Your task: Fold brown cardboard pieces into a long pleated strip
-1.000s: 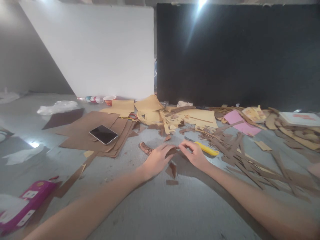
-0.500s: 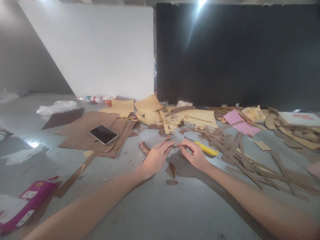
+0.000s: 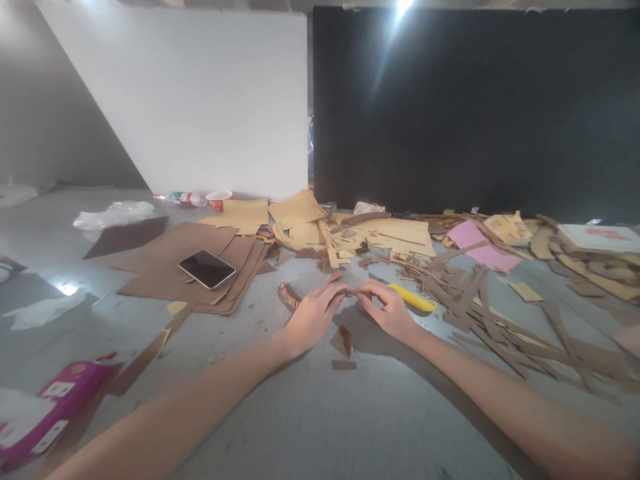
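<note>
Both of my hands meet over the middle of the table, fingertips almost touching. A tiny brown cardboard piece (image 3: 349, 293) sits between them, mostly covered by the fingers. My left hand (image 3: 311, 312) is closed in a pinch on it. From the other side my right hand (image 3: 390, 308) pinches it too, thumb against forefinger. A curved, ridged brown strip (image 3: 289, 296) lies just left of my left hand. Behind my right hand rests a yellow box cutter (image 3: 413, 298). Small brown scraps (image 3: 343, 340) lie below the hands.
Left are stacked brown cardboard sheets (image 3: 165, 277) with a phone (image 3: 207, 269) on top, and a magenta power strip (image 3: 55, 410). Brown strips (image 3: 500, 327) pile up at right. Red-handled scissors (image 3: 265, 233), tan sheets (image 3: 295, 208) and a paper cup (image 3: 219, 200) stand further back.
My right fingertips have shifted very slightly left, nearer my left fingertips. Everything else on the table stays where it was.
</note>
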`<state>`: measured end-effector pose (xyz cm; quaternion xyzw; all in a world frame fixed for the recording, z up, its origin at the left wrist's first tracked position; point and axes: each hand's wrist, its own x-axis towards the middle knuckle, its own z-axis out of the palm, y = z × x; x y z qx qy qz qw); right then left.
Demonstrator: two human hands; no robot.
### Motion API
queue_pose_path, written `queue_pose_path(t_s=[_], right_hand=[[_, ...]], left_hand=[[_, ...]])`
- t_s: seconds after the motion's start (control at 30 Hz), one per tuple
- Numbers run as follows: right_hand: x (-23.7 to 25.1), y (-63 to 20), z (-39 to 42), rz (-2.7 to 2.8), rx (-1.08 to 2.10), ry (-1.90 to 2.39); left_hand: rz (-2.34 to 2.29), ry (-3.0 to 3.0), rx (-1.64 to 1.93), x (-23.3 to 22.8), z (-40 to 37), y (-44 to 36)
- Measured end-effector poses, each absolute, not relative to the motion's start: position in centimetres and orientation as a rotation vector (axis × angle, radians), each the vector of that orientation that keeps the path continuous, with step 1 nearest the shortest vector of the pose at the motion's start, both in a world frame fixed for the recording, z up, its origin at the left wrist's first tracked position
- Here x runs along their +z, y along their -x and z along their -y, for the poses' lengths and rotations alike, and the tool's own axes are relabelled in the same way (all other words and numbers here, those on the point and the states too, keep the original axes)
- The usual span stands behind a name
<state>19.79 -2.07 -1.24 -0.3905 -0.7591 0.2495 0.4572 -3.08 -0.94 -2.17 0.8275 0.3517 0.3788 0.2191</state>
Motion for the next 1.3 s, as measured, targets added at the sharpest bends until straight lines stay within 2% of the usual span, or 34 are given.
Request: queue_pose_path(t_s=[0.5,1.1,1.3], right_hand=[[-1.30,-19.89,1.49,1.933,0.717,0.920],[-1.87,-19.85,1.65,1.912,0.585,0.897],[-1.08,-19.88,2.02,1.989,0.738,0.863]], left_hand=[[-0.830,-2.293,1.039,-1.54,1.20,2.98],[-0.836,-2.376,1.007,-2.05,1.16,3.07],[-0.876,-2.371,1.028,-2.40,1.11,3.20]])
